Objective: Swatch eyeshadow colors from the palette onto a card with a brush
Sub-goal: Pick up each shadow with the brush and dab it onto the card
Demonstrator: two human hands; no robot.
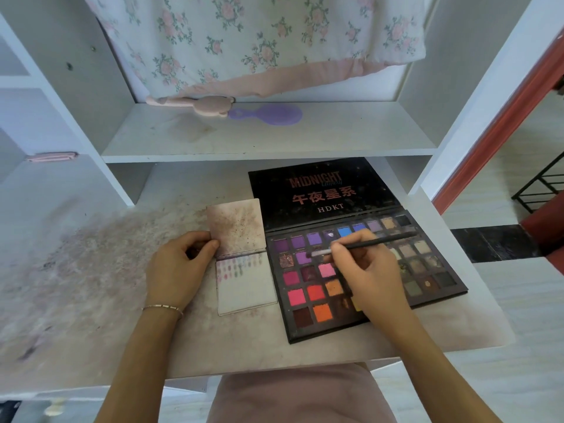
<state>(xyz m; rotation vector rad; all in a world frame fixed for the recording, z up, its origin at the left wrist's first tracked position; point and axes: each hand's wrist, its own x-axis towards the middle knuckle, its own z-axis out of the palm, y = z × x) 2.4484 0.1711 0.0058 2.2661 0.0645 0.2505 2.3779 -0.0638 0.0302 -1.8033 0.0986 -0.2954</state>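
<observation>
An open black eyeshadow palette lies on the desk with many colour pans and its lid folded back. My right hand pinches a thin black brush; its tip sits over a purple pan in the second row. Left of the palette lies a small white pad, the card, with rows of small colour swatches near its top edge. My left hand holds the pad's flipped-up stained page by its left edge, thumb on it.
The desk surface is smeared with powder on the left. A shelf just above holds a purple hand mirror and a pink plush-handled item. Floral cloth hangs behind. The desk's right edge drops to the floor.
</observation>
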